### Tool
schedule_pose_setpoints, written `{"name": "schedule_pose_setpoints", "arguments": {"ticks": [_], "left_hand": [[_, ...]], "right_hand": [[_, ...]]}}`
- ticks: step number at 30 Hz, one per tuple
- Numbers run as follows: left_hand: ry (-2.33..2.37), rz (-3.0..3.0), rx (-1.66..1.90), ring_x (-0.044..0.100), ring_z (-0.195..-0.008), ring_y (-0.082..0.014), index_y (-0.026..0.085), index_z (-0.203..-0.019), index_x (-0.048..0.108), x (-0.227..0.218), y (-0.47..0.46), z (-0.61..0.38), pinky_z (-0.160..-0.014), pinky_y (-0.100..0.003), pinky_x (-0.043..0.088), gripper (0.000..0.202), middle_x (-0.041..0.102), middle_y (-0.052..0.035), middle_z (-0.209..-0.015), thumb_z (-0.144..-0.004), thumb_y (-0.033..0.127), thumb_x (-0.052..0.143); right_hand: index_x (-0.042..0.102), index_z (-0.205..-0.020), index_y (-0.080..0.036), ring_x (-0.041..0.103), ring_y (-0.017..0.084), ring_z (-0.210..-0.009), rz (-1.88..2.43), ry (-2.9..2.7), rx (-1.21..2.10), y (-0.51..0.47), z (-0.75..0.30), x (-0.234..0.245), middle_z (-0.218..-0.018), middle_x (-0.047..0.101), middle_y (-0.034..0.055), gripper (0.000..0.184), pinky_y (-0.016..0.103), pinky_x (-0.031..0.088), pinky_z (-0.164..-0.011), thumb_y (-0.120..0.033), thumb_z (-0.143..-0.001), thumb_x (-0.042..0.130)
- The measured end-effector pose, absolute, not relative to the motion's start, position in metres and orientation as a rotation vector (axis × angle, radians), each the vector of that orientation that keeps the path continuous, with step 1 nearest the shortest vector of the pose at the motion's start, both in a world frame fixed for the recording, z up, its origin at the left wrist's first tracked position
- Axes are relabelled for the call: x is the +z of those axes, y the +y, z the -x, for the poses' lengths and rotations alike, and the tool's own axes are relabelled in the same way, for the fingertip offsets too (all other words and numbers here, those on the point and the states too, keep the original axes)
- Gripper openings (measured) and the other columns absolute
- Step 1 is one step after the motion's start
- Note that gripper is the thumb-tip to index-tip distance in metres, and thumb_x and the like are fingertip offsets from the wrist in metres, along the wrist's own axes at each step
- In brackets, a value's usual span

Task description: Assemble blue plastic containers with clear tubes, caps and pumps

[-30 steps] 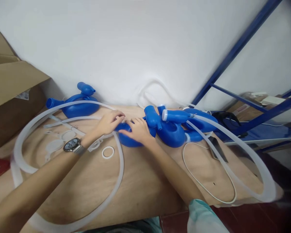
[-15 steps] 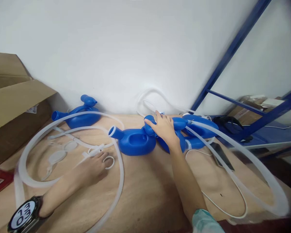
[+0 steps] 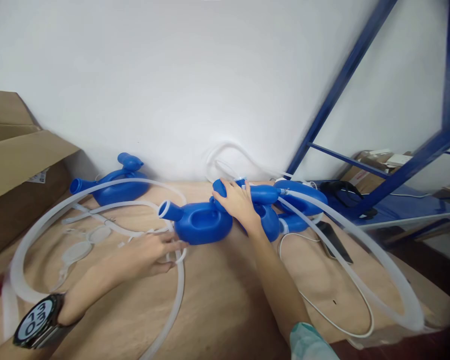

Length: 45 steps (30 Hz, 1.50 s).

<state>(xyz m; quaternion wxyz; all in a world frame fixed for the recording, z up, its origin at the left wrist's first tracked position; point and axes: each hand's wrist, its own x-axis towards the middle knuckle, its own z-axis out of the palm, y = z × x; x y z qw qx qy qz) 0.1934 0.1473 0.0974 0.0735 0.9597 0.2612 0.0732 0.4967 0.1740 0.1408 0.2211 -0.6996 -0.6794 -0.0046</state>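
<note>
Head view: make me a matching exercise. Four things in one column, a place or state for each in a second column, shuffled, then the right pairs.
Things
1. left hand
2. right hand
3. cardboard box
4. smartphone

Places or states
A. lies flat beside the white cable, right of the blue containers
B. rests on a blue container spout
C. fingers at the small white ring
D. stands at the far left with a flap open

Pairs: 1-C, 2-B, 3-D, 4-A

the left hand (image 3: 150, 254) blurs over a small white ring (image 3: 177, 256), its grip unclear.
</note>
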Motion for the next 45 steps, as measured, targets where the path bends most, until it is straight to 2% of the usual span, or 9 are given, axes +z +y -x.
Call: {"name": "schedule_pose_setpoints", "arguments": {"ticks": [7, 12, 18, 22, 26, 30, 34, 41, 45], "left_hand": [[0.916, -2.847, 0.79, 0.072, -0.111, -0.0281, 0.02, -0.149, 0.061, 0.142, 0.199, -0.252, -0.101, -0.041, 0.057, 0.055, 0.068, -0.0153, -0.139, -0.106, 0.052, 0.048], [0.967, -2.684, 0.686, 0.075, -0.101, -0.0245, 0.019, -0.153, 0.055, 0.118, 0.227, -0.275, -0.101, -0.039, 0.057, 0.06, 0.063, -0.0153, -0.144, -0.106, 0.055, 0.045], [0.753, -2.715, 0.64, 0.077, -0.092, -0.0202, 0.026, -0.147, 0.063, 0.113, 0.233, -0.268, -0.096, -0.035, 0.059, 0.053, 0.062, -0.0117, -0.144, -0.105, 0.055, 0.051], [0.775, -2.565, 0.756, 0.077, -0.081, -0.0163, 0.026, -0.149, 0.061, 0.115, 0.236, -0.268, -0.084, -0.031, 0.062, 0.055, 0.063, -0.0106, -0.143, -0.102, 0.054, 0.056], [0.872, -2.464, 0.98, 0.076, -0.092, -0.0212, 0.024, -0.146, 0.063, 0.126, 0.236, -0.265, -0.082, -0.033, 0.063, 0.056, 0.069, -0.0107, -0.134, -0.098, 0.054, 0.06], [0.993, -2.179, 1.236, 0.076, -0.101, -0.0271, 0.018, -0.145, 0.062, 0.153, 0.228, -0.245, -0.075, -0.034, 0.064, 0.067, 0.073, -0.0146, -0.128, -0.093, 0.058, 0.068], [0.885, -2.113, 1.219, 0.074, -0.111, -0.0285, 0.02, -0.144, 0.064, 0.177, 0.212, -0.223, -0.082, -0.034, 0.065, 0.061, 0.073, -0.0142, -0.13, -0.094, 0.054, 0.071], [0.712, -2.27, 1.099, 0.076, -0.098, -0.0247, 0.021, -0.136, 0.072, 0.189, 0.194, -0.225, -0.091, -0.036, 0.065, 0.056, 0.078, -0.0107, -0.125, -0.09, 0.053, 0.077], [0.707, -2.206, 1.084, 0.077, -0.09, -0.0228, 0.022, -0.135, 0.074, 0.189, 0.193, -0.226, -0.081, -0.032, 0.066, 0.055, 0.08, -0.0093, -0.117, -0.089, 0.053, 0.079]], "right_hand": [[0.054, -0.154, -0.02, 0.059, 0.031, -0.14, 1.995, -1.852, -0.025, 0.173, -0.494, 0.143, -0.144, 0.067, 0.0193, 0.057, 0.057, 0.013, -0.129, -0.05, -0.105, 0.052], [0.056, -0.152, -0.023, 0.06, 0.031, -0.136, 2.012, -1.817, -0.011, 0.171, -0.492, 0.147, -0.142, 0.068, 0.0174, 0.054, 0.054, 0.021, -0.126, -0.048, -0.104, 0.056], [0.059, -0.149, -0.024, 0.063, 0.035, -0.129, 1.964, -1.746, -0.081, 0.176, -0.493, 0.141, -0.145, 0.063, 0.0163, 0.052, 0.056, 0.032, -0.12, -0.047, -0.102, 0.059], [0.053, -0.155, -0.023, 0.061, 0.034, -0.135, 1.699, -1.767, -0.126, 0.187, -0.498, 0.133, -0.152, 0.056, 0.0159, 0.058, 0.053, 0.04, -0.118, -0.045, -0.102, 0.062], [0.043, -0.161, -0.024, 0.055, 0.029, -0.143, 1.25, -1.802, -0.034, 0.185, -0.505, 0.136, -0.158, 0.05, 0.0143, 0.07, 0.044, 0.047, -0.119, -0.044, -0.099, 0.068], [0.041, -0.162, -0.028, 0.062, 0.029, -0.138, 1.018, -1.866, 0.015, 0.168, -0.509, 0.151, -0.153, 0.06, 0.0112, 0.081, 0.046, 0.05, -0.119, -0.039, -0.091, 0.078], [0.054, -0.154, -0.03, 0.064, 0.028, -0.138, 0.918, -2.014, -0.017, 0.149, -0.51, 0.167, -0.15, 0.066, 0.0083, 0.067, 0.048, 0.05, -0.119, -0.034, -0.092, 0.078], [0.066, -0.144, -0.031, 0.07, 0.027, -0.131, 0.776, -2.169, -0.245, 0.136, -0.5, 0.179, -0.144, 0.071, 0.007, 0.05, 0.046, 0.058, -0.111, -0.033, -0.095, 0.074], [0.068, -0.142, -0.03, 0.069, 0.026, -0.133, 0.781, -2.216, -0.335, 0.133, -0.495, 0.18, -0.143, 0.071, 0.0058, 0.044, 0.047, 0.06, -0.109, -0.031, -0.097, 0.072]]}}
